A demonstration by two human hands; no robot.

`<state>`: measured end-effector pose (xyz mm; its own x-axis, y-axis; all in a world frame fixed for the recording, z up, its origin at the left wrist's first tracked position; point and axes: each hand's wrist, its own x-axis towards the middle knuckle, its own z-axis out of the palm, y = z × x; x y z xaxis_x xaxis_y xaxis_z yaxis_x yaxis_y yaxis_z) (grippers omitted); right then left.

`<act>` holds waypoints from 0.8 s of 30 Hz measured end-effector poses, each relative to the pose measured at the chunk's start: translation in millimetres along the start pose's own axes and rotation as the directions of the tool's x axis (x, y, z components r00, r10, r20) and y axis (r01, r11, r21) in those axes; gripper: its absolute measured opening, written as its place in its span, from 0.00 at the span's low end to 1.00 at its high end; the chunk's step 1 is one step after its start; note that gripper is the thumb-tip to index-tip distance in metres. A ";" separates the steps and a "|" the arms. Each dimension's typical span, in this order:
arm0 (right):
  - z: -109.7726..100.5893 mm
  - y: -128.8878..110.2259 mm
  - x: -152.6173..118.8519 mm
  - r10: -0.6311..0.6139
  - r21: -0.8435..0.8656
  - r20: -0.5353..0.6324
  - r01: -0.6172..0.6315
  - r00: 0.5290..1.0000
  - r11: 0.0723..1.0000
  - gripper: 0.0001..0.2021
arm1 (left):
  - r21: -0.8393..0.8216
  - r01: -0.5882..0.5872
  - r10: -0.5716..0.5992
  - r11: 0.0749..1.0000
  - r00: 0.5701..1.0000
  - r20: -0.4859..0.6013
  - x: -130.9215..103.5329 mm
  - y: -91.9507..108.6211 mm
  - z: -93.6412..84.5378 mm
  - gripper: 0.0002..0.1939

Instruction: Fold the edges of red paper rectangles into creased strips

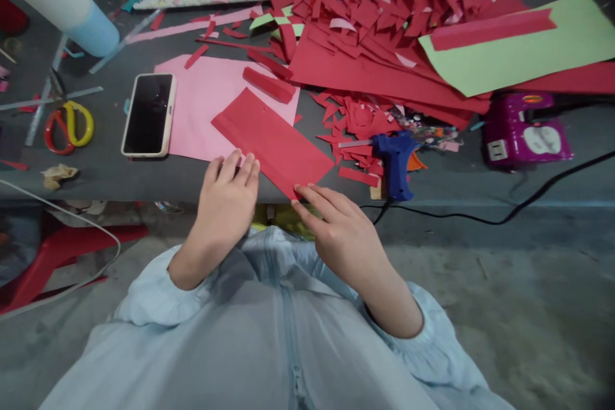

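The left hand (225, 205) is palm down, its fingers (229, 166) extended, close together and pointing forward. The right hand (343, 234) sits apart from it, back upward, angled inward across the body with nearly straight fingers. The 2 bare wrists, left wrist (189, 262) and right wrist (394, 304), slant inward from either side.

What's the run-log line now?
left hand: at red sheet, near edge | right hand: at its near corner | pink sheet: partly under red sheet | glue gun: at right
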<state>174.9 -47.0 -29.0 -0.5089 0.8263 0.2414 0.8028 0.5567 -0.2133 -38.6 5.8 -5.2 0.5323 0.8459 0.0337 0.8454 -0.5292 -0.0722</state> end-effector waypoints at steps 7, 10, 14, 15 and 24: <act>-0.4 -0.3 1.7 0.002 -0.002 -0.025 -0.002 1.000 1.000 0.22 | 0.023 -0.162 0.163 0.987 0.985 -0.057 -13.0 35.9 5.1 0.20; -3.0 8.8 0.5 -0.041 0.073 -0.040 0.044 0.998 0.996 0.23 | 0.081 -0.182 0.190 0.980 0.977 -0.101 -13.7 42.2 6.0 0.19; -9.9 25.0 -4.9 -0.009 0.145 -0.118 0.027 0.993 0.989 0.21 | 0.044 -0.190 0.194 0.981 0.976 -0.100 -14.0 39.5 5.8 0.20; -11.5 28.1 -6.5 0.006 0.137 -0.134 0.013 0.991 0.990 0.21 | 0.021 -0.190 0.191 0.982 0.978 -0.087 -14.2 38.3 5.6 0.20; -10.7 31.8 -13.1 0.062 0.105 -0.163 -0.045 0.985 0.993 0.20 | -0.052 -0.168 0.166 0.984 0.985 -0.046 -14.2 35.1 5.3 0.22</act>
<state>210.5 -41.0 -28.8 -0.4006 0.8344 0.3785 0.7882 0.5245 -0.3219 -16.7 -24.4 -13.5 0.6666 0.7424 0.0668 0.7450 -0.6666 -0.0252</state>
